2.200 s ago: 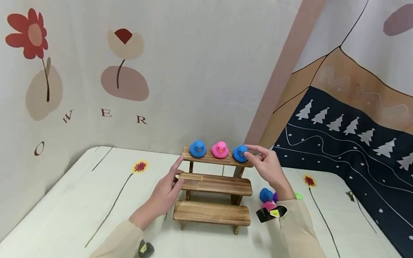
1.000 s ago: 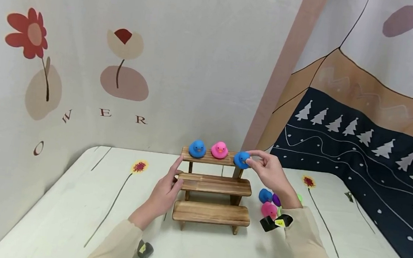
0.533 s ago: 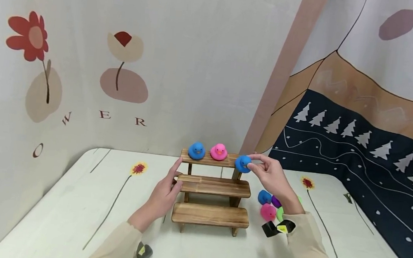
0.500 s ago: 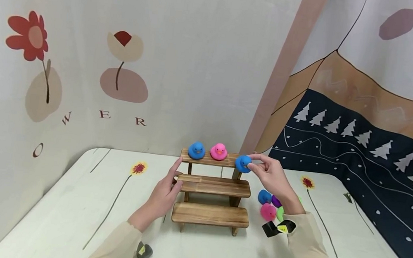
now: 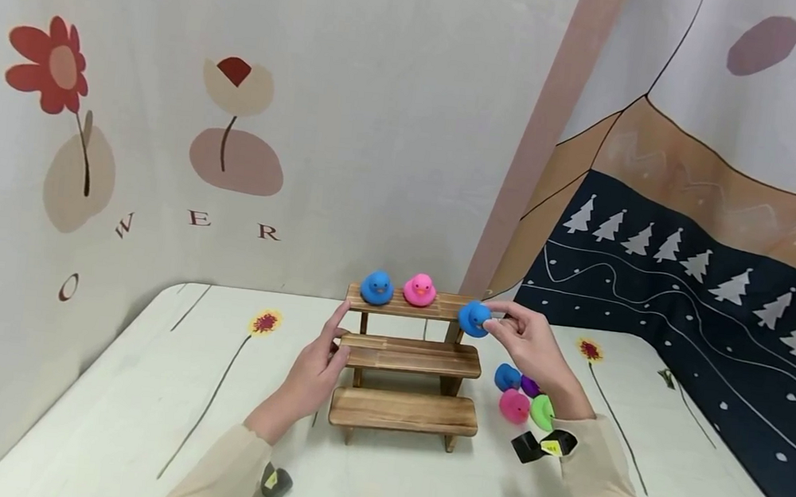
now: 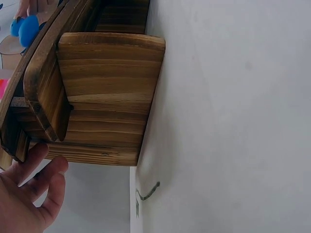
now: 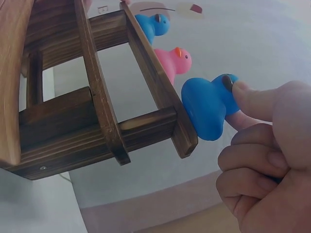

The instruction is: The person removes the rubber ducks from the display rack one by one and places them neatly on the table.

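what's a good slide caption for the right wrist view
Right hand pinches a blue duck by the top shelf's near end, a pink duck and second blue duck beyond.

1. Before us we see a pale wall (image 5: 382, 119) printed with a red flower (image 5: 62, 67), a tulip-like bloom (image 5: 233, 71) and dark letters (image 5: 200, 218).
2. A dusty-pink stripe (image 5: 545, 143) slants down beside it.
3. To our right we see tan mountains (image 5: 722, 168) above a dark band (image 5: 611, 277) with pale trees (image 5: 668, 246).
4. Our desk (image 5: 100, 428) has a whitish surface with long-stemmed flowers (image 5: 265, 323).
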{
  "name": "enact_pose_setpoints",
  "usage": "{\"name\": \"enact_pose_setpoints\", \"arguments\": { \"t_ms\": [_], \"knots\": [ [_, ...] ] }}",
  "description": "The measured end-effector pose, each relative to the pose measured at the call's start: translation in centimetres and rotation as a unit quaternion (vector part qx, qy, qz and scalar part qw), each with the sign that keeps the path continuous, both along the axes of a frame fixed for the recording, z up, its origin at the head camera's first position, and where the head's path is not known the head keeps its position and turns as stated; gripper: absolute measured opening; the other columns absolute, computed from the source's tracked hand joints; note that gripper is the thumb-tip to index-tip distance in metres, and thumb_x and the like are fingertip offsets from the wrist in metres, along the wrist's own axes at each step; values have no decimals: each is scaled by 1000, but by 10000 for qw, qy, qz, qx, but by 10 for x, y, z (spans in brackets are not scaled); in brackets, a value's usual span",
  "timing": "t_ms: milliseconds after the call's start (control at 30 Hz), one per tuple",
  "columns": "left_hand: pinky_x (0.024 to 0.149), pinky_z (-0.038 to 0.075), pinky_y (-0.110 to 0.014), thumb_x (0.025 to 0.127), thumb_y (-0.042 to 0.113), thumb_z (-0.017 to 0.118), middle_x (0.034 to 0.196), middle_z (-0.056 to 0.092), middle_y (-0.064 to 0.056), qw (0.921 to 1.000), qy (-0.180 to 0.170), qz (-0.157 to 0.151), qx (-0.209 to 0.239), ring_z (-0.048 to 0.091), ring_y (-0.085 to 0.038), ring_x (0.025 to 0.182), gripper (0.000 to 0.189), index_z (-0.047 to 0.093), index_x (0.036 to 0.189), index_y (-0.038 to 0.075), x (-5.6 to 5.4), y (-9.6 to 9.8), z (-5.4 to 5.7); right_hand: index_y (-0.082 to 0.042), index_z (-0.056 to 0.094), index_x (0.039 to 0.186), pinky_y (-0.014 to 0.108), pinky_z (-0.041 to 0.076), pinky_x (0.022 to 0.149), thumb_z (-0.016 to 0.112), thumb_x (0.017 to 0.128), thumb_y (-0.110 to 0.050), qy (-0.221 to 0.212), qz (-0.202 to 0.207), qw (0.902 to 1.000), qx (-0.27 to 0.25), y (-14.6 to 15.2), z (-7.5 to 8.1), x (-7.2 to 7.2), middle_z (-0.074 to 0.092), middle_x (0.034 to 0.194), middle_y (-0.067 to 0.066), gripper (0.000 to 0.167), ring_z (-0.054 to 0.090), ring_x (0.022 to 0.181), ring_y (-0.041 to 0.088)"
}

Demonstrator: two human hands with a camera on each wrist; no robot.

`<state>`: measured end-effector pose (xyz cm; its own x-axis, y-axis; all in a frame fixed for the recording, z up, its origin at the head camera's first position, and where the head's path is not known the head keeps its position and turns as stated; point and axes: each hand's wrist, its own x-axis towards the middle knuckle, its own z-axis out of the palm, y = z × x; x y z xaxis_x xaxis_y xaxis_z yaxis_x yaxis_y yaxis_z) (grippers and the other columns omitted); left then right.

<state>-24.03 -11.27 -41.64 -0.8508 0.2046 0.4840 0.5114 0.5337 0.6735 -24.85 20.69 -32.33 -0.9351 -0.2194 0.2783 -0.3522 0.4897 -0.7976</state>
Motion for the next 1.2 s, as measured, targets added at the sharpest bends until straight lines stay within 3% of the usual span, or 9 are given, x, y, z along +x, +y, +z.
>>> {"name": "enact_pose_setpoints", "arguments": {
  "t_ms": [367, 700, 1033, 1200],
  "knots": [
    [73, 46, -37, 100, 11, 46, 114, 59, -18, 10000, -47, 27, 9, 52, -16, 80, 64, 16, 155, 21, 1, 1, -1, -1, 58, 127, 32, 38, 67, 60, 95, -13, -114, 16, 9999, -62, 7, -5, 8, 36, 62, 1, 34, 40, 57, 14],
    [74, 45, -38, 100, 12, 45, 114, 59, -19, 10000, -10, 56, -5, 53, -17, 81, 63, 16, 155, 21, 2, 2, -1, -4, 58, 127, 30, 38, 62, 60, 95, -15, -170, 123, 9998, 46, 11, -10, 20, 38, 61, 0, 34, 43, 57, 21],
    [75, 46, -39, 101, 13, 44, 116, 59, -21, 10000, -24, 24, -3, 53, -19, 82, 62, 15, 155, 21, 2, 1, 0, 4, 56, 125, 26, 37, 57, 59, 94, -9, -229, 444, 9985, -243, 14, -23, 32, 37, 62, -1, 34, 40, 55, 12],
    [75, 46, -39, 100, 12, 45, 115, 59, -19, 9999, -90, 4, 47, 52, -18, 82, 63, 15, 155, 22, 1, 0, 1, 4, 55, 125, 24, 35, 53, 59, 94, -8, -355, 394, 9982, -267, 19, -32, 35, 38, 63, -2, 33, 40, 54, 11]
  ]
}}
